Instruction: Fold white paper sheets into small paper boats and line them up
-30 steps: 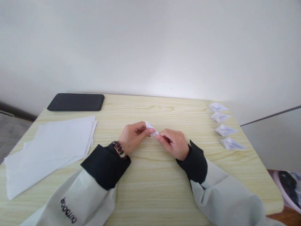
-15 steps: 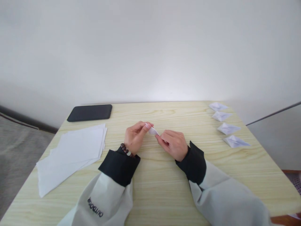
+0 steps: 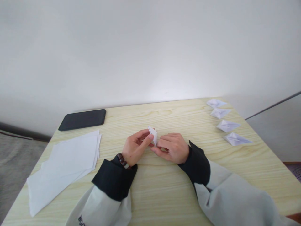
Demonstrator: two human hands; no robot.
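Note:
A small folded piece of white paper (image 3: pixel 153 133) is held above the middle of the wooden table. My left hand (image 3: pixel 137 145) pinches it between thumb and fingers from the left, with a beaded bracelet at the wrist. On the other side, my right hand (image 3: pixel 172 147) has its fingers bent and its thumb and index fingertip closed on the paper's lower right end. The fingers partly cover the paper, so its full shape is hidden.
Several folded white paper pieces (image 3: pixel 227 126) stand in a column at the table's right side. White paper sheets (image 3: pixel 70 157) lie in a loose pile on the left, with a black phone (image 3: pixel 82 120) behind them. A white wall (image 3: pixel 150 56) borders the table's far edge (image 3: pixel 150 103).
The folded paper has turned steeper, one point now upward, and both hands sit slightly lower. The camera view has tilted and shifted a little.

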